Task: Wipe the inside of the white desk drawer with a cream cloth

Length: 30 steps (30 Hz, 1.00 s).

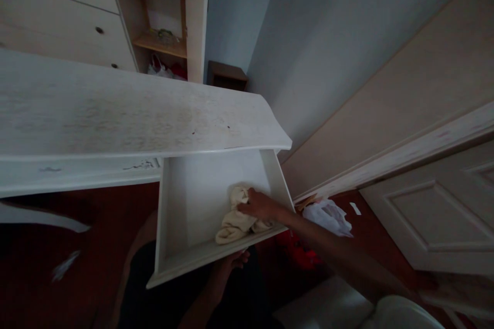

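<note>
A cream cloth (235, 221) lies bunched up in the front right part of a pulled-out white drawer (193, 200). My right hand (260, 204) reaches in over the drawer's right side, its fingers closed on the upper part of this cloth. Below the drawer's front edge, above my lap, is my left hand (236, 261); its fingers are loosely bent and somewhat apart, with nothing seen in them. The drawer front partly hides that hand.
The drawer comes out of a white table (162, 113) with a stained top. A white plastic bag (328, 217) lies on the red floor, right of the drawer. Behind the table, a cabinet (165, 43) stands open with things on its shelves. A panelled door (436, 211) is at right.
</note>
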Motion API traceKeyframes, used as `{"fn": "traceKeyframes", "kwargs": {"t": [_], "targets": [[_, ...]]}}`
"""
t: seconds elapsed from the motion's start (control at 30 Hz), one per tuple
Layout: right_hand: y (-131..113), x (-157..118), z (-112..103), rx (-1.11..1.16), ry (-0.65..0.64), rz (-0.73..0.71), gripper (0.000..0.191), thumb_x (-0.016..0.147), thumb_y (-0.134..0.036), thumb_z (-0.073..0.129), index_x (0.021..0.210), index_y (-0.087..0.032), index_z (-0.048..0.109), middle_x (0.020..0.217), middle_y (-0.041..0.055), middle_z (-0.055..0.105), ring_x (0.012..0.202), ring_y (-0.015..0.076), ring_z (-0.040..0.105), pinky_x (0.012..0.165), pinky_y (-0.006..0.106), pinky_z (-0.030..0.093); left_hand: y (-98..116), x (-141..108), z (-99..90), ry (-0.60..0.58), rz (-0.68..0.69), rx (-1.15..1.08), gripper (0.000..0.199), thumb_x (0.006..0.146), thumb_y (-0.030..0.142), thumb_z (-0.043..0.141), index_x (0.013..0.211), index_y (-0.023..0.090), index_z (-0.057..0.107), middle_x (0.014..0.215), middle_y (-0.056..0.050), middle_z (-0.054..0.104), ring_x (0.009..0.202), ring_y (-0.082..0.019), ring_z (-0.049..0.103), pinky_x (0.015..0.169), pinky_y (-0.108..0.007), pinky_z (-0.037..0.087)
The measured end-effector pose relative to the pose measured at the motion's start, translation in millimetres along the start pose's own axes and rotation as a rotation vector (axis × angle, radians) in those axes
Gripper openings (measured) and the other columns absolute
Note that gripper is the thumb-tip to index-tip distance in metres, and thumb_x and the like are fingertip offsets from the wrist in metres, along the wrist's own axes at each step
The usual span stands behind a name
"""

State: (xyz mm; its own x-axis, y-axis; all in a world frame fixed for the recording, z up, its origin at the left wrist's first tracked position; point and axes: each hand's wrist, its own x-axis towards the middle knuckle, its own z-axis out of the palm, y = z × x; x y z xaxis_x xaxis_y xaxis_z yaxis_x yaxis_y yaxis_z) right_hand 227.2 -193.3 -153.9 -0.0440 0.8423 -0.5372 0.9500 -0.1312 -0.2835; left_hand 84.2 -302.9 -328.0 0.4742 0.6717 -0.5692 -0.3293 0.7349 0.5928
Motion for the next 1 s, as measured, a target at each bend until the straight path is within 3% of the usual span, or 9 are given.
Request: {"fn": "traceKeyframes", "kwargs": {"t": [0.13,0.23,0.33,0.53,0.67,0.83,1.0], "targets": [[-31.9,4.1,15.0,-0.017,0.104,-0.089,0.055,0.085,-0.052,0.057,0.122,-0.013,0.048,0.117,0.0189,0.065,0.103,0.0306,0.064,0.080,0.037,0.048,-3.3,2.5,-2.7,0.005,-0.023,0.036,0.052,0.043,0.057,0.086,0.070,0.014,0.072,0.073,-0.011,0.075,0.063,-0.021,0.066,0.057,-0.029,0.048],[-39.6,11.7,11.1,-0.088,0.253,-0.139,0.055,0.083,-0.046,0.059,0.127,-0.016,0.045,0.123,0.0172,0.059,0.110,0.0304,0.059,0.084,0.039,0.048,-4.5,5.1,-3.4,0.010,-0.050,0.054,0.054,0.040,0.058,0.086,0.068,0.015,0.071,0.071,-0.009,0.074,0.062,-0.020,0.065,0.057,-0.029,0.047],[-30.5,25.7,-3.7,-0.159,0.395,-0.120,0.057,0.084,-0.039,0.058,0.134,-0.016,0.042,0.130,0.0174,0.055,0.117,0.0303,0.055,0.088,0.039,0.047,-5.4,6.8,-3.4,0.004,-0.048,0.063,0.050,0.042,0.056,0.087,0.068,0.016,0.071,0.070,-0.008,0.074,0.062,-0.020,0.065,0.057,-0.030,0.047],[-6.6,61.7,-30.7,-0.150,0.628,0.066,0.049,0.090,-0.035,0.050,0.134,-0.014,0.045,0.138,0.0181,0.053,0.123,0.0306,0.053,0.099,0.041,0.041,-6.3,8.7,-1.8,-0.028,-0.037,0.072,0.040,0.052,0.047,0.086,0.071,0.015,0.070,0.070,-0.010,0.072,0.066,-0.022,0.066,0.061,-0.032,0.046],[-22.3,81.0,-29.9,-0.033,0.660,0.089,0.045,0.091,-0.037,0.049,0.128,-0.013,0.052,0.129,0.0168,0.061,0.120,0.0311,0.056,0.102,0.042,0.039,-5.7,10.7,1.5,0.001,-0.068,0.091,0.036,0.053,0.044,0.086,0.068,0.016,0.070,0.069,-0.009,0.073,0.066,-0.022,0.066,0.061,-0.032,0.046],[-66.5,92.6,-17.8,-0.033,0.669,0.035,0.044,0.087,-0.037,0.055,0.121,-0.010,0.057,0.123,0.0215,0.062,0.119,0.0329,0.055,0.103,0.045,0.037,-4.3,10.8,3.2,-0.029,-0.088,0.078,0.037,0.052,0.043,0.087,0.069,0.014,0.071,0.069,-0.008,0.073,0.065,-0.021,0.066,0.061,-0.031,0.047],[-108.1,92.6,1.1,-0.068,0.622,-0.119,0.050,0.085,-0.038,0.058,0.126,-0.009,0.055,0.126,0.0225,0.060,0.119,0.0341,0.053,0.104,0.048,0.036,-2.4,7.9,3.1,-0.028,-0.059,0.065,0.039,0.053,0.044,0.086,0.073,0.014,0.071,0.070,-0.009,0.073,0.067,-0.021,0.067,0.062,-0.031,0.048]]}}
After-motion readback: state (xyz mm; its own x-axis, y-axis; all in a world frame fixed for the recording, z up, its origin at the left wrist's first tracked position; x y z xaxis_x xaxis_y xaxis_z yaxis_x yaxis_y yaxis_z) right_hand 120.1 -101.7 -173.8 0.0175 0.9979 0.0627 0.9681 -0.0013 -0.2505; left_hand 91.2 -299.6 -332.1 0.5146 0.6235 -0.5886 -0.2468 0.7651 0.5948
